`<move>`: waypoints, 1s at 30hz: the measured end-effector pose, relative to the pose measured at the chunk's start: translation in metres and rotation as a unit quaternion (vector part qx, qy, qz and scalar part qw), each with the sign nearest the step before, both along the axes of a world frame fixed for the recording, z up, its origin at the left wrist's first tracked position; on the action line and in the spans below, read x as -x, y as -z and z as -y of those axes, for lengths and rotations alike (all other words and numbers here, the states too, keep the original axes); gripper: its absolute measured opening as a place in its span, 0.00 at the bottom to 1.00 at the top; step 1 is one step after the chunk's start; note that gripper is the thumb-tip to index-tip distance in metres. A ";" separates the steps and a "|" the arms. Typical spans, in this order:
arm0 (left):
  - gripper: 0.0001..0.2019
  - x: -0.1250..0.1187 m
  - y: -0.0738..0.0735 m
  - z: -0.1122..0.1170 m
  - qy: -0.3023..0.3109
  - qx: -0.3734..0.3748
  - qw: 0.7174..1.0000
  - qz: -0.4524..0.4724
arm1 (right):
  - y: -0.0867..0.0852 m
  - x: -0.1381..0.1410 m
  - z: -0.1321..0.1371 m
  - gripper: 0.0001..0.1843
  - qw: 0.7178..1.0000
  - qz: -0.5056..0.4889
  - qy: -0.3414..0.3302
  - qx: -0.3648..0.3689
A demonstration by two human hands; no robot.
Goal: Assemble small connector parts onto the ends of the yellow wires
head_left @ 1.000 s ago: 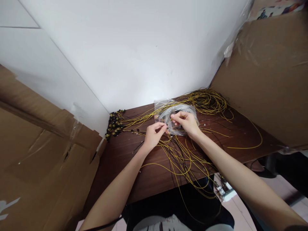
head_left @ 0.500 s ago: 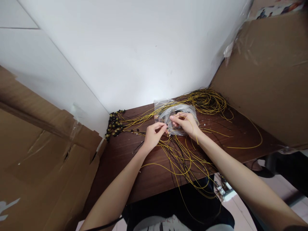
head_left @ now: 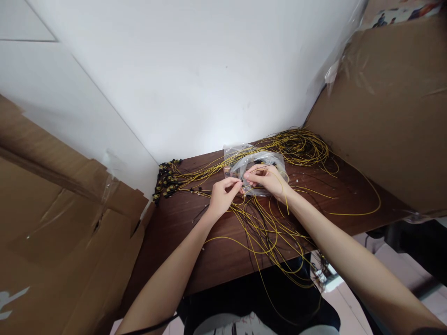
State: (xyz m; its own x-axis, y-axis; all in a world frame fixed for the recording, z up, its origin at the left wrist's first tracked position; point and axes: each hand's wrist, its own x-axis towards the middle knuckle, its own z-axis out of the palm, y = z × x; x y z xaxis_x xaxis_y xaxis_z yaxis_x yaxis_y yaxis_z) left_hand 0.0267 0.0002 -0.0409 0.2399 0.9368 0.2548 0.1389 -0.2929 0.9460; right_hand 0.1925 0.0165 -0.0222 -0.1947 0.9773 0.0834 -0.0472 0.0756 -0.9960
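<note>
My left hand [head_left: 222,196] is closed in a pinch on a small black connector [head_left: 242,181], whose exact shape is too small to make out. Just to its right, my right hand [head_left: 268,180] pinches a thin wire, its tip hidden by the fingers. A yellow wire loops over the back of that hand and hangs past the wrist. Beneath both hands lies a clear plastic bag [head_left: 231,150], its contents partly hidden. Loose yellow and black wires [head_left: 272,232] spread from below the hands to the table's front edge.
Behind the hands, a bundle of yellow and black wires [head_left: 303,145] lies along the white wall [head_left: 188,74]. Its left end carries several black-and-yellow parts [head_left: 167,180]. Cardboard boxes flank the brown table [head_left: 167,246]: one left [head_left: 63,242], one right [head_left: 387,116].
My right hand has shifted slightly left, and its fingertips are now close to the black connector. The left hand has stayed in place. At the lower right, a dark shape beyond the table has moved.
</note>
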 end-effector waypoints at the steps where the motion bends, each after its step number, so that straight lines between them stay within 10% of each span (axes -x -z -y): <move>1: 0.10 0.000 0.000 0.000 0.001 0.000 1.000 0.000 | 0.000 0.000 0.000 0.16 1.000 0.004 -0.010 -0.004; 30: 0.09 -0.001 -0.003 0.001 -0.006 0.010 1.000 0.012 | 0.006 0.002 -0.001 0.14 0.997 -0.079 -0.019 0.013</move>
